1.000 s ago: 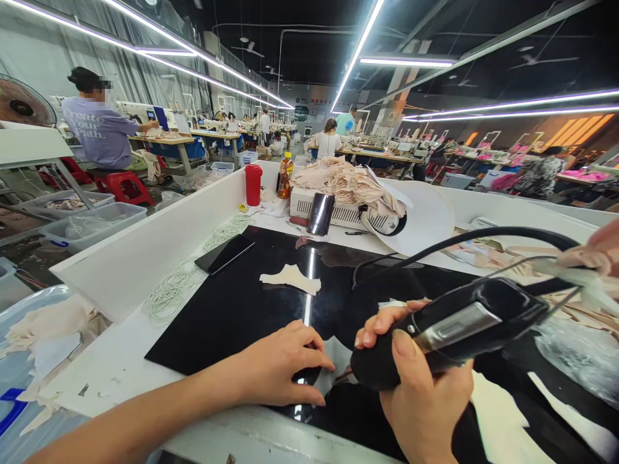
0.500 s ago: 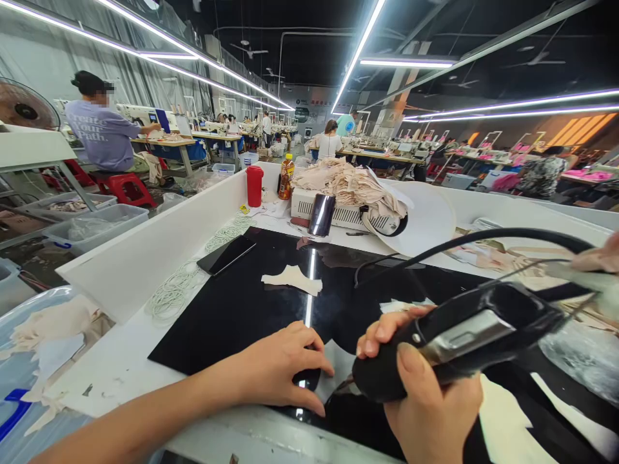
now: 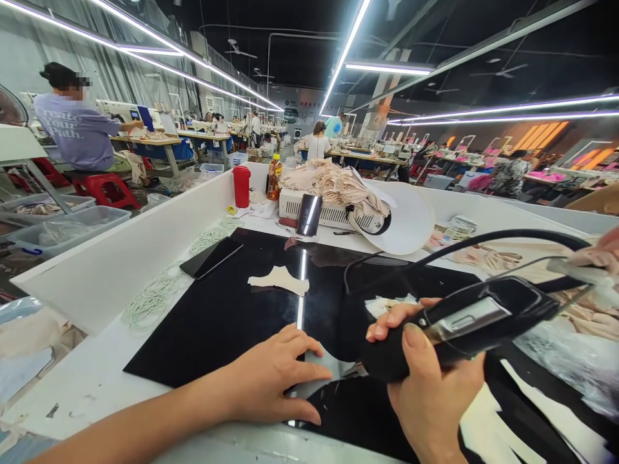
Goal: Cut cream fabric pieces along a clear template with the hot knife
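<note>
My left hand lies with its fingers spread on a pale, thin sheet piece on the glossy black board. My right hand is wrapped around a black corded hand tool with a silver lever on its side. The tool's metal tip is at the right end of the pale piece, low over the board; whether it touches is hard to see. Farther back on the board is a cream cut-out piece. Small white scraps lie just beyond my right fingers.
A phone rests at the board's left edge, near coiled pale cord. Behind are a red cup, a bottle and a fabric pile. Another person's hand shows at right, above clear plastic.
The view has shifted slightly to the right. The pale piece now appears stretched out toward the tool's tip, and my right hand sits a little farther from my left.
</note>
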A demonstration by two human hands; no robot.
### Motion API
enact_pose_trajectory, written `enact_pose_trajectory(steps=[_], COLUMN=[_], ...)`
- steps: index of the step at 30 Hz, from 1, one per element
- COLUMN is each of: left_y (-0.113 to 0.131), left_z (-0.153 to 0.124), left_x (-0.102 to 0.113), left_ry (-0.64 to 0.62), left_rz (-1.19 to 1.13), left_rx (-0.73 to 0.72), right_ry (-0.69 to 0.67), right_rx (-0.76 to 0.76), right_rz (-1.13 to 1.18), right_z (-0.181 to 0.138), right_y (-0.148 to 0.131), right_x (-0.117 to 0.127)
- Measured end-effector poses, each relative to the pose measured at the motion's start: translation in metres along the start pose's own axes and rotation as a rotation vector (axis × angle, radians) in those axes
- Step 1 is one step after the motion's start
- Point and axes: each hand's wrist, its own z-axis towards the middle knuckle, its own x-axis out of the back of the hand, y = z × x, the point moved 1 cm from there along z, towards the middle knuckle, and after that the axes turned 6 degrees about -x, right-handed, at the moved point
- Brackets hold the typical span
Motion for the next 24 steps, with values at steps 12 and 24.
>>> enact_pose_trajectory(steps=[12,24], left_y=[0.002,0.004], left_z=[0.001,0.001], left_x=[0.003,0.006], left_ry=[-0.018,0.023], left_rz=[-0.012,-0.074], left_rx=[0.012,0.088], right_ry=[0.084,0.047], right_rx=[0.069,0.032], right_rz=[-0.027,-0.067], right_z=[0.011,0.01], right_y=[-0.007,0.002], right_x=[0.01,0.019])
